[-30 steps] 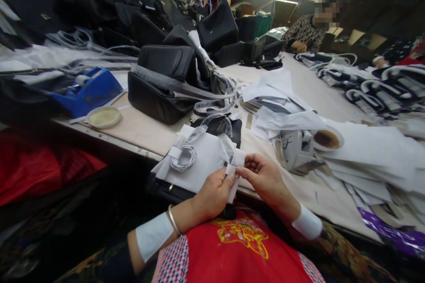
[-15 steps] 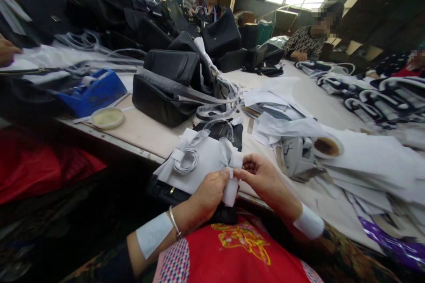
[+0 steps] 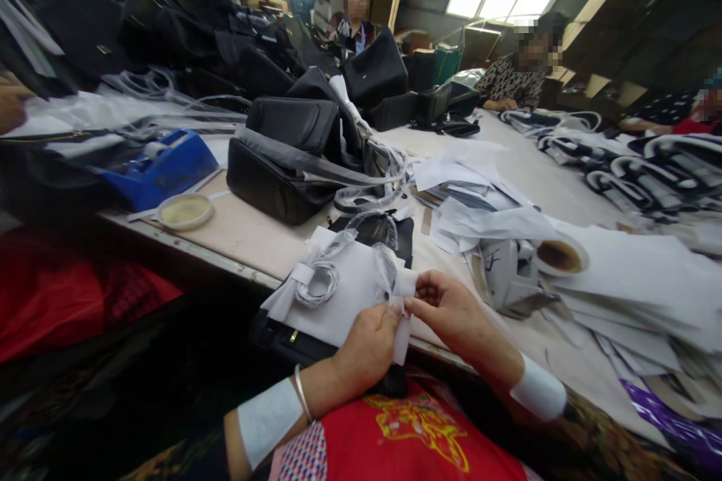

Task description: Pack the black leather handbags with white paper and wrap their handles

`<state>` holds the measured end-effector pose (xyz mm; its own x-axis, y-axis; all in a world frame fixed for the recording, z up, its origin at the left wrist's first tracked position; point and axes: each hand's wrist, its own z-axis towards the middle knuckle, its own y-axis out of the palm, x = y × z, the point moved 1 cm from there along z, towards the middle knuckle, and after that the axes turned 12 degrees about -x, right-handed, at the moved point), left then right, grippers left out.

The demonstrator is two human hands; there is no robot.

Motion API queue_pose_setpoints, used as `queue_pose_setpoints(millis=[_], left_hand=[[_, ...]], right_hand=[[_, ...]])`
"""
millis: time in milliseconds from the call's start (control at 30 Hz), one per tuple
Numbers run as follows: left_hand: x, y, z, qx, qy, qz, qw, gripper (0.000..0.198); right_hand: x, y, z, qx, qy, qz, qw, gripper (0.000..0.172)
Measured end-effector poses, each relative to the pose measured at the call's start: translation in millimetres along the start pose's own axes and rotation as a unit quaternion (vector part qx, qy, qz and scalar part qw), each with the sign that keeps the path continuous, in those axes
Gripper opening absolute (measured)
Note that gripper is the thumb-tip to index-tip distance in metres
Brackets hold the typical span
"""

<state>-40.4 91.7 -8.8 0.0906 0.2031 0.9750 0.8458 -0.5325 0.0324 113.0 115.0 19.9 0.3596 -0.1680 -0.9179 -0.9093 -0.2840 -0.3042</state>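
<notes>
A black handbag (image 3: 293,340) rests at the table's front edge, partly over my lap, with white paper (image 3: 355,270) across its face. On the paper lies a coiled, wrapped strap (image 3: 317,284); a plastic-wrapped handle (image 3: 385,263) stands beside it. My left hand (image 3: 369,346) is closed, thumb pressed on a white paper strip (image 3: 401,338) at the bag's right side. Close by, my right hand (image 3: 448,312) pinches the upper part of the same white strip, its fingers curled. The fingertips nearly meet; part of the strip is hidden beneath them.
Behind stands a black handbag (image 3: 282,158) with wrapped straps. At left are a blue tape dispenser (image 3: 163,173) and a tape roll (image 3: 185,212). A grey tape dispenser (image 3: 511,278) and paper sheets (image 3: 632,278) lie at right. Co-workers (image 3: 522,68) sit across the table.
Both hands have shifted slightly right and down in the view, still at the white strip. The whole scene has moved a little as the camera tilted.
</notes>
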Motion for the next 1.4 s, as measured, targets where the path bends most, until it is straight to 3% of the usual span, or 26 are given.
queue_pose_setpoints(millis=[133, 367, 533, 767, 1000, 1400], left_hand=[[-1.8, -0.9, 2.4, 0.006, -0.007, 0.002, 1.000, 0.040], [-8.7, 1.1, 5.5, 0.020, -0.012, 0.015, 1.000, 0.039], [-6.1, 1.8, 4.9, 0.026, -0.009, 0.051, 0.998, 0.038], [-2.5, 5.6, 3.5, 0.050, 0.004, 0.096, 0.994, 0.026], [-8.2, 9.2, 4.6, 0.076, 0.031, 0.165, 0.983, 0.020], [-12.6, 11.7, 4.6, 0.092, 0.037, 0.204, 0.974, 0.017]], right_hand=[[1.1, 0.0, 0.1, 0.014, 0.008, -0.006, 1.000, 0.020], [9.0, -13.8, -12.0, -0.007, 0.014, 0.077, 0.997, 0.033], [3.9, -30.0, -23.4, 0.064, -0.016, 0.038, 0.997, 0.033], [-19.4, -4.6, -33.4, -0.049, -0.025, -0.134, 0.989, 0.025], [-0.2, 8.0, -24.2, 0.038, 0.011, -0.255, 0.966, 0.027], [9.3, 7.6, -17.5, 0.077, 0.033, -0.259, 0.962, 0.043]])
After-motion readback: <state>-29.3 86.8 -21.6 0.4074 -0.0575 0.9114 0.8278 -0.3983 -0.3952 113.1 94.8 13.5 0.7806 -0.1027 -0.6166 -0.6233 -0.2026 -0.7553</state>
